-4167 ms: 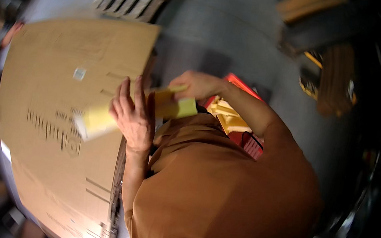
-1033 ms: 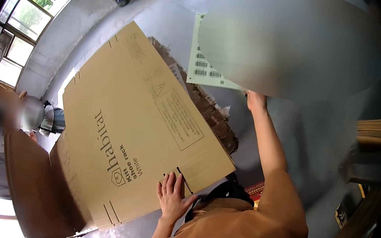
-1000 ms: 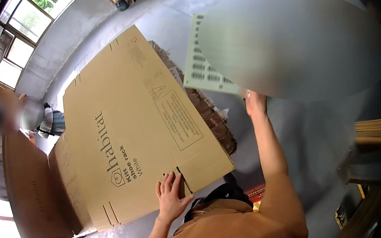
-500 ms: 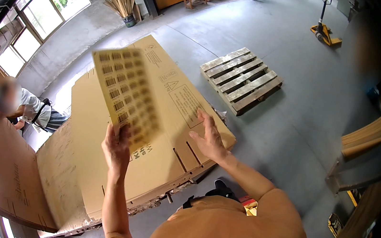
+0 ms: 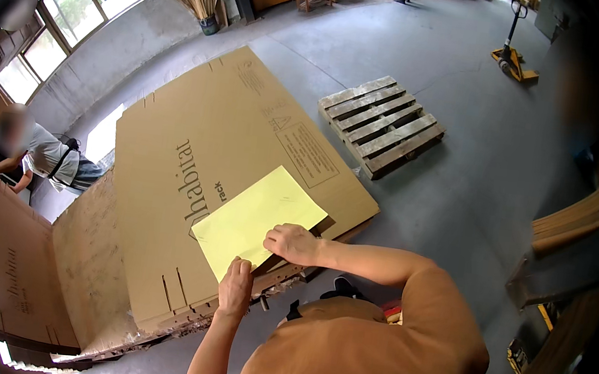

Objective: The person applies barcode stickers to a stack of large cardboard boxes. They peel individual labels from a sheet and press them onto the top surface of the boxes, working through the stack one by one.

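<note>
A yellow label sheet [image 5: 265,216] shows its plain side, held over printed flat cardboard [image 5: 167,154]. My left hand [image 5: 235,286] pinches the sheet's near edge close to the left corner. Farther along the same edge, my right hand [image 5: 294,244] is closed with curled fingers gripping the sheet. The fingertips of both hands are partly hidden. Under the near edge falls a dark shadow, and the sheet covers some of the carton printing.
At left, another person [image 5: 54,155] holds an upright cardboard piece [image 5: 16,271]. A wooden pallet [image 5: 382,126] lies on the floor beyond the cardboard. A yellow pallet jack [image 5: 512,64] stands far right, and a bucket of sticks [image 5: 207,23] by the wall.
The label sheet has gone from its barcode-printed side to its plain yellow side and come lower and nearer. My right hand, formerly open, has moved left and closed on its edge.
</note>
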`<state>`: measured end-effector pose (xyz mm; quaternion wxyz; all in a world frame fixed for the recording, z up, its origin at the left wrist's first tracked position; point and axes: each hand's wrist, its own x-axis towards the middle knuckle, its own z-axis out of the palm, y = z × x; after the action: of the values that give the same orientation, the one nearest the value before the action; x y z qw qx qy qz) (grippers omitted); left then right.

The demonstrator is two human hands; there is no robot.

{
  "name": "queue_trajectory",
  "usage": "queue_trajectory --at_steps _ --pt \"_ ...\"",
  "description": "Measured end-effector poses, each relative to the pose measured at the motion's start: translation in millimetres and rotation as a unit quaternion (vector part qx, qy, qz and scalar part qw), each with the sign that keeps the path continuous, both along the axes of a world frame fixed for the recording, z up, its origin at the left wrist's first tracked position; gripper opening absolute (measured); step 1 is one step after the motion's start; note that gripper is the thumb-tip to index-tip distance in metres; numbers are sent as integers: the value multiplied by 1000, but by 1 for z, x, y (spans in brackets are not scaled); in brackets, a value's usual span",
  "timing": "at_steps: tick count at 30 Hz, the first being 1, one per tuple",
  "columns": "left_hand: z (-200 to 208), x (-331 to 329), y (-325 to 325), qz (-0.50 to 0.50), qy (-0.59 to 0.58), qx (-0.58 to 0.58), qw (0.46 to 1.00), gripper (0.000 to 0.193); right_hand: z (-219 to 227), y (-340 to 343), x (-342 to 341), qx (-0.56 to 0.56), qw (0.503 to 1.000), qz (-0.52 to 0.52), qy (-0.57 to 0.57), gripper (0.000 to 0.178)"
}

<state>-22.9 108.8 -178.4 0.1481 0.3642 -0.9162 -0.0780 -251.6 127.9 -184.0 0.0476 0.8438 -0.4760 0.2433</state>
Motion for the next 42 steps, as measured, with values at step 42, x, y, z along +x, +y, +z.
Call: queue_trajectory --at_steps 42 --pt "18 33 -45 159 -31 168 972 28 20 -17 -98 241 960 -141 -21 16"
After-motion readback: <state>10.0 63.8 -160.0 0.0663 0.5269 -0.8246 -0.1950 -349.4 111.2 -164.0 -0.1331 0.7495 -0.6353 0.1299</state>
